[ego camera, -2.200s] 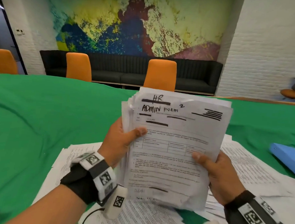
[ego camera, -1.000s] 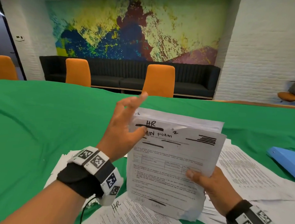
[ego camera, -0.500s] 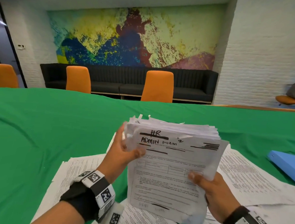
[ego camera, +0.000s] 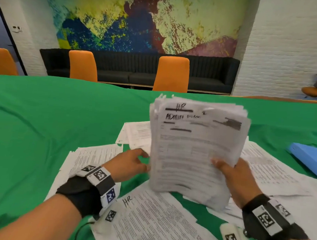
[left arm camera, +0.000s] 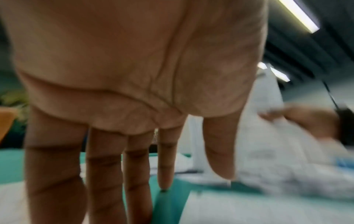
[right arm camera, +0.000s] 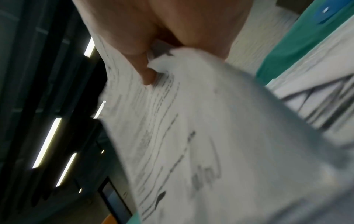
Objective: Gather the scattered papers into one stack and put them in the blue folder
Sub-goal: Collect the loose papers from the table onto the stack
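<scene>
A thick stack of printed papers (ego camera: 192, 148) stands upright over the green table, its top sheet headed "HR". My right hand (ego camera: 233, 177) grips the stack's lower right side, thumb on the front sheet; the right wrist view shows the thumb (right arm camera: 141, 60) pressed on the stack of papers (right arm camera: 191, 136). My left hand (ego camera: 132, 164) is off the stack, low at its left edge, fingers extended downward (left arm camera: 103, 166) above the table. Loose sheets (ego camera: 149, 223) lie scattered below and around. The blue folder (ego camera: 308, 159) lies at the right edge.
A green cloth covers the table (ego camera: 45, 124). More loose sheets lie at the left (ego camera: 90, 158), behind the stack (ego camera: 135, 133) and at the right (ego camera: 271, 172). Orange chairs (ego camera: 171, 74) and a dark sofa stand beyond the far edge.
My left hand has let go of the stack's upper left corner and dropped toward the table. The stack, held by the right hand, has shifted right and stands more upright.
</scene>
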The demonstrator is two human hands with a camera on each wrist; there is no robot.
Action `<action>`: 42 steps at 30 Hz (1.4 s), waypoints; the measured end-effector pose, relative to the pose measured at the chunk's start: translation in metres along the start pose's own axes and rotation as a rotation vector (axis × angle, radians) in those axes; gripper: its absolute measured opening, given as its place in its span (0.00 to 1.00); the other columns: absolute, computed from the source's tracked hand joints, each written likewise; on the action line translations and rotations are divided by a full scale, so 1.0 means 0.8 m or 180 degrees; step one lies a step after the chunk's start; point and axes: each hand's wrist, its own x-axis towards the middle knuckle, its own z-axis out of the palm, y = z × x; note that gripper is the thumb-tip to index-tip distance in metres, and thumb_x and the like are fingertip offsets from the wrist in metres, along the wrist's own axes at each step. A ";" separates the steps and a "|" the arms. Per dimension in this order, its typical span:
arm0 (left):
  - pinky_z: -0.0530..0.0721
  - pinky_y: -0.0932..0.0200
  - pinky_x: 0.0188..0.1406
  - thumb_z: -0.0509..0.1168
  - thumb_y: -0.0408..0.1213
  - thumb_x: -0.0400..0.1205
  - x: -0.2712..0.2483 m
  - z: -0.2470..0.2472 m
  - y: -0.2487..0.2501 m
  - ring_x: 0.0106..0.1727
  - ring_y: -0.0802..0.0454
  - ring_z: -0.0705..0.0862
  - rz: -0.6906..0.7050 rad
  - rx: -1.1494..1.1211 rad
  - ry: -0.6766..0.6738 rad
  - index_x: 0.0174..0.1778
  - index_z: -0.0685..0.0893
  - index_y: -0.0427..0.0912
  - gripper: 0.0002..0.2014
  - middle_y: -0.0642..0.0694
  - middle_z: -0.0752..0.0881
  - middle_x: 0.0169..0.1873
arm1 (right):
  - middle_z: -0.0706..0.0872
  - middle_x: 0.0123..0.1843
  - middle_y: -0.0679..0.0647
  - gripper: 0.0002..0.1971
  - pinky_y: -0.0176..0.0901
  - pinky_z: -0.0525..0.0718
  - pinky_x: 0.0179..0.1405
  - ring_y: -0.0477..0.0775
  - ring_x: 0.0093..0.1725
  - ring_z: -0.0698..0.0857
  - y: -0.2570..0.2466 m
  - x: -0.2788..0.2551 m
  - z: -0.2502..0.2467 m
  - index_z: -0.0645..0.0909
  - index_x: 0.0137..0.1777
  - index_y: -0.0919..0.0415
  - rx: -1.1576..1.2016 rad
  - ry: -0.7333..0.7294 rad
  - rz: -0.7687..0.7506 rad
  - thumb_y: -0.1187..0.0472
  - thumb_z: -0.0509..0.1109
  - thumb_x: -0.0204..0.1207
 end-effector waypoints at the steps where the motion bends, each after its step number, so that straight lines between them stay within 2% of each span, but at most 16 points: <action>1: 0.83 0.57 0.52 0.68 0.57 0.80 -0.005 0.002 -0.009 0.53 0.55 0.85 -0.0174 0.0531 -0.0261 0.71 0.77 0.54 0.24 0.51 0.86 0.58 | 0.96 0.51 0.54 0.06 0.58 0.92 0.48 0.58 0.49 0.95 -0.004 0.006 -0.009 0.87 0.56 0.54 -0.0067 0.0153 -0.0055 0.62 0.71 0.83; 6: 0.80 0.55 0.50 0.71 0.70 0.67 -0.028 0.032 -0.025 0.56 0.50 0.83 -0.0587 0.1841 -0.0739 0.74 0.73 0.56 0.41 0.52 0.84 0.63 | 0.94 0.56 0.53 0.10 0.51 0.92 0.45 0.59 0.53 0.92 -0.012 0.025 -0.049 0.86 0.56 0.50 0.0156 0.0537 -0.0066 0.66 0.69 0.85; 8: 0.82 0.54 0.51 0.76 0.67 0.64 -0.028 0.039 -0.027 0.58 0.48 0.84 -0.0583 0.1762 -0.0788 0.77 0.67 0.55 0.47 0.50 0.83 0.65 | 0.95 0.56 0.53 0.11 0.59 0.91 0.54 0.62 0.56 0.93 -0.009 0.022 -0.054 0.86 0.58 0.50 0.0245 0.0457 -0.0030 0.67 0.69 0.85; 10: 0.83 0.53 0.55 0.80 0.59 0.66 -0.025 0.041 -0.027 0.60 0.45 0.85 -0.0632 0.1505 -0.0845 0.80 0.64 0.55 0.48 0.47 0.82 0.69 | 0.96 0.53 0.49 0.11 0.60 0.93 0.50 0.63 0.55 0.94 -0.005 0.017 -0.056 0.86 0.58 0.49 0.0208 0.0350 0.0004 0.67 0.69 0.85; 13: 0.83 0.54 0.52 0.80 0.48 0.71 -0.017 0.038 -0.027 0.57 0.46 0.85 -0.0677 0.1354 -0.0780 0.77 0.71 0.52 0.39 0.46 0.82 0.67 | 0.96 0.51 0.50 0.11 0.73 0.91 0.54 0.72 0.55 0.91 0.000 0.009 -0.055 0.87 0.58 0.48 0.0132 0.0168 0.0041 0.66 0.69 0.84; 17: 0.81 0.59 0.43 0.78 0.42 0.75 -0.008 0.015 -0.026 0.48 0.51 0.83 -0.0613 0.1305 -0.0565 0.68 0.80 0.51 0.25 0.48 0.83 0.62 | 0.96 0.57 0.53 0.17 0.52 0.95 0.44 0.60 0.55 0.94 0.001 0.004 -0.060 0.85 0.64 0.55 0.0746 -0.0177 0.0067 0.74 0.64 0.84; 21: 0.75 0.62 0.35 0.77 0.43 0.76 -0.004 -0.014 -0.011 0.39 0.57 0.80 -0.0249 0.0934 -0.0025 0.63 0.83 0.51 0.20 0.53 0.81 0.50 | 0.93 0.62 0.65 0.20 0.62 0.94 0.48 0.68 0.55 0.94 0.003 0.001 -0.056 0.85 0.66 0.63 0.1352 -0.0543 0.0400 0.74 0.63 0.77; 25: 0.77 0.63 0.42 0.74 0.37 0.79 0.000 -0.028 0.007 0.47 0.54 0.83 0.0364 0.0456 0.0335 0.60 0.88 0.46 0.14 0.48 0.89 0.52 | 0.90 0.63 0.72 0.22 0.70 0.92 0.52 0.75 0.56 0.92 0.018 -0.009 -0.031 0.87 0.66 0.69 0.1425 -0.1153 0.0964 0.76 0.71 0.70; 27: 0.79 0.62 0.56 0.67 0.27 0.83 0.001 -0.029 0.014 0.48 0.54 0.81 0.0381 0.0353 0.0341 0.53 0.89 0.34 0.06 0.37 0.89 0.53 | 0.88 0.66 0.74 0.25 0.74 0.88 0.59 0.79 0.62 0.89 0.031 -0.015 -0.014 0.84 0.69 0.70 0.1230 -0.1427 0.1176 0.74 0.72 0.70; 29: 0.76 0.70 0.55 0.57 0.22 0.88 -0.001 -0.028 0.024 0.43 0.60 0.82 0.0100 0.0169 0.0421 0.43 0.85 0.35 0.13 0.37 0.85 0.45 | 0.87 0.68 0.75 0.25 0.77 0.85 0.64 0.81 0.65 0.87 0.040 -0.019 0.000 0.84 0.69 0.70 0.1097 -0.1623 0.1318 0.70 0.73 0.70; 30: 0.77 0.71 0.56 0.52 0.21 0.89 0.005 -0.026 0.020 0.50 0.61 0.85 0.0108 0.0117 0.0507 0.48 0.84 0.32 0.14 0.32 0.84 0.49 | 0.87 0.68 0.76 0.26 0.78 0.85 0.64 0.81 0.65 0.87 0.042 -0.020 0.006 0.83 0.70 0.70 0.1085 -0.1652 0.1372 0.69 0.74 0.70; 32: 0.74 0.59 0.67 0.49 0.23 0.90 0.003 -0.022 0.010 0.75 0.43 0.78 0.0112 -0.0407 0.0697 0.71 0.74 0.22 0.17 0.25 0.77 0.71 | 0.87 0.67 0.76 0.28 0.74 0.88 0.60 0.81 0.63 0.88 0.042 -0.021 0.012 0.80 0.72 0.71 0.1176 -0.1640 0.1485 0.70 0.74 0.68; 34: 0.76 0.54 0.65 0.50 0.24 0.90 0.000 -0.021 0.003 0.78 0.33 0.73 -0.0140 -0.0962 0.0979 0.77 0.68 0.20 0.19 0.26 0.73 0.76 | 0.88 0.66 0.77 0.28 0.71 0.90 0.57 0.81 0.62 0.88 0.038 -0.022 0.015 0.81 0.71 0.72 0.1204 -0.1658 0.1524 0.71 0.74 0.68; 36: 0.81 0.51 0.61 0.56 0.21 0.88 0.003 -0.027 0.005 0.69 0.33 0.81 0.0217 -0.1517 0.1231 0.69 0.75 0.16 0.16 0.21 0.79 0.68 | 0.87 0.66 0.77 0.28 0.71 0.90 0.57 0.81 0.62 0.88 0.034 -0.021 0.017 0.81 0.71 0.72 0.1135 -0.1744 0.1545 0.70 0.74 0.68; 38: 0.88 0.47 0.52 0.67 0.20 0.81 0.002 -0.039 0.011 0.51 0.41 0.89 0.0789 -0.1423 0.0744 0.56 0.84 0.22 0.09 0.27 0.88 0.54 | 0.87 0.67 0.76 0.26 0.71 0.90 0.59 0.81 0.64 0.88 0.028 -0.020 0.016 0.81 0.71 0.71 0.0993 -0.1857 0.1478 0.71 0.76 0.72; 42: 0.87 0.53 0.42 0.68 0.29 0.82 0.005 -0.076 -0.005 0.39 0.50 0.88 0.0626 -0.0605 0.0818 0.47 0.88 0.39 0.04 0.43 0.91 0.42 | 0.91 0.63 0.71 0.20 0.69 0.91 0.55 0.76 0.59 0.91 0.011 -0.005 0.003 0.82 0.68 0.67 0.0455 -0.1460 0.1110 0.71 0.69 0.76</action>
